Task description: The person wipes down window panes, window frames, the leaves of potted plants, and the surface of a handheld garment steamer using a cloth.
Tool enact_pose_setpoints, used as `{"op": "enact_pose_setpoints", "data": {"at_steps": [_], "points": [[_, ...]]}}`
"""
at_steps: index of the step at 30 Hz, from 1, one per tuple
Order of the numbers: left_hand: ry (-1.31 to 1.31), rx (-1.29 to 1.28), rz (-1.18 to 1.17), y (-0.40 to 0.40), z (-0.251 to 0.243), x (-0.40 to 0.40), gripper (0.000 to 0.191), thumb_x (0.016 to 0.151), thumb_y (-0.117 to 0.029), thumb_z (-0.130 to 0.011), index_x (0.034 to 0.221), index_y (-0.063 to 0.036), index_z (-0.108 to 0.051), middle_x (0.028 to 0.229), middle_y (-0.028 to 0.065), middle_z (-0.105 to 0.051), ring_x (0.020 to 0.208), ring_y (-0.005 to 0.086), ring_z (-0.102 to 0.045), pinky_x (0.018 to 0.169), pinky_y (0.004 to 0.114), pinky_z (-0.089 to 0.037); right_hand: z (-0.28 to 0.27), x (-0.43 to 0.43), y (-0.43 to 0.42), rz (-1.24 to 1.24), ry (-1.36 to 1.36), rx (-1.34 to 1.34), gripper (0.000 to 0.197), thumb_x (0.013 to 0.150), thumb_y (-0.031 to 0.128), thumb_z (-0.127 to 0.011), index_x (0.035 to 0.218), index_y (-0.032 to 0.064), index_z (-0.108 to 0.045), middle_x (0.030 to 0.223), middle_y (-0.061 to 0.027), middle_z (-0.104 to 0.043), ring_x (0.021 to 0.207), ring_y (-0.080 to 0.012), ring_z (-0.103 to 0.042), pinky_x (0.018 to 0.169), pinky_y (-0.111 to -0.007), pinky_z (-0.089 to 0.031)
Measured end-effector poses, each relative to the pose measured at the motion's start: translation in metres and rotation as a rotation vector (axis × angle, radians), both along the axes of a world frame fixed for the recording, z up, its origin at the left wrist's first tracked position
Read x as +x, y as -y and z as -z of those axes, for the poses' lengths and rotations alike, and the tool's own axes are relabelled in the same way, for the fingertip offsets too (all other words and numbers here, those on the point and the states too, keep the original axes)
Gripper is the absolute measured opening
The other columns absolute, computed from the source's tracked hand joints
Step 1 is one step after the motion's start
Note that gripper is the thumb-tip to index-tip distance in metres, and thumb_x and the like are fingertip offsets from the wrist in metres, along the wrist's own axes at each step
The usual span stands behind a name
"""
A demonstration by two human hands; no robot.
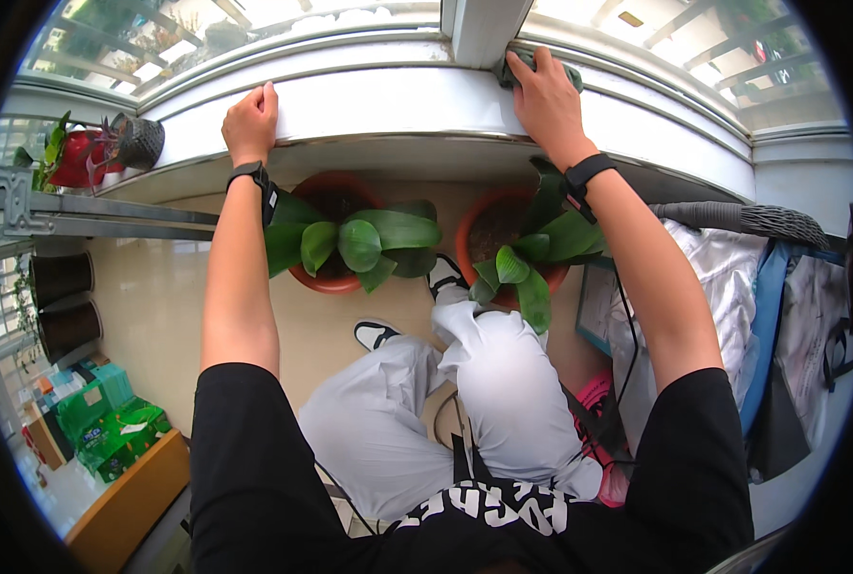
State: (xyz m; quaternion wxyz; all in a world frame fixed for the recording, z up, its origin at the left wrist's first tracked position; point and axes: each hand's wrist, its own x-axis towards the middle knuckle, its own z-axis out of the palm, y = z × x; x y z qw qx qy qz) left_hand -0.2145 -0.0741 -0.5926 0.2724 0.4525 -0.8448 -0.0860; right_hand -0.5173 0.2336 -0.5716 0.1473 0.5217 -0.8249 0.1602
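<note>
My right hand (pixel 550 100) presses a dark green cloth (pixel 573 75) onto the window frame's lower track, right beside the white vertical post (pixel 489 32). Part of the cloth is hidden under the fingers. Over on the left, my left hand (pixel 251 123) is curled into a fist above the white windowsill (pixel 397 100), close to its front edge. No object shows in that fist. Whether it rests on the sill I cannot tell. Dark bands with small devices circle both wrists.
Two terracotta-coloured pots with broad-leaved plants (pixel 360 244) (pixel 512 265) stand on the floor below the sill. A dark woven pot (pixel 139 141) and a red pot (pixel 82 158) sit at the left. Metal rails (pixel 125 217) reach in there. Bags (pixel 713 287) crowd the right side.
</note>
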Motion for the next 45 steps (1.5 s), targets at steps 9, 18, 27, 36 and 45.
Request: {"op": "enact_pose_setpoints", "data": {"at_steps": [9,18,27,36,45], "points": [[0.032,0.004,-0.019,-0.003,0.003,0.007,0.043,0.099,-0.044,-0.054,0.076,-0.011,-0.068,0.071,0.0143,-0.068,0.07,0.0399,-0.064,0.065,0.046,-0.05,-0.007,-0.008,-0.004,-0.168,-0.08,0.136,0.044,0.087,0.009,-0.063,0.131,0.011,-0.065,0.117,-0.0124,-0.059,0.099,-0.0304,-0.064,0.081,-0.04,-0.058],[-0.021,-0.002,-0.015,0.0,0.001,0.005,0.043,0.098,-0.044,-0.054,0.076,-0.01,-0.068,0.07,0.0145,-0.067,0.07,0.0394,-0.065,0.065,0.046,-0.05,0.012,0.012,0.009,0.05,-0.054,-0.044,0.049,0.085,0.01,-0.068,0.134,0.0159,-0.063,0.114,-0.0142,-0.057,0.099,-0.0332,-0.062,0.082,-0.042,-0.057],[0.008,0.015,-0.011,-0.001,0.001,0.005,0.043,0.099,-0.044,-0.053,0.078,-0.011,-0.069,0.071,0.0125,-0.068,0.07,0.0373,-0.065,0.066,0.045,-0.051,0.014,0.004,-0.001,-0.018,0.078,-0.127,0.05,0.087,0.01,-0.066,0.136,0.02,-0.06,0.112,-0.0184,-0.054,0.106,-0.0391,-0.056,0.091,-0.048,-0.051],[0.001,-0.007,-0.005,0.001,-0.003,0.013,0.042,0.099,-0.044,-0.054,0.078,-0.0112,-0.069,0.07,0.0115,-0.068,0.07,0.0369,-0.065,0.066,0.045,-0.051,-0.01,0.048,-0.008,-0.191,0.232,0.111,0.031,0.089,0.02,-0.069,0.117,0.0133,-0.059,0.108,-0.0146,-0.06,0.1,-0.0373,-0.064,0.08,-0.047,-0.055],[0.028,0.022,-0.015,0.003,0.003,0.011,0.043,0.099,-0.045,-0.054,0.078,-0.0115,-0.07,0.071,0.012,-0.069,0.071,0.0375,-0.066,0.066,0.045,-0.052,0.003,0.035,-0.012,0.148,0.179,0.036,0.028,0.087,0.014,-0.059,0.115,0.0127,-0.06,0.106,-0.0216,-0.062,0.092,-0.0421,-0.067,0.075,-0.054,-0.057]]}}
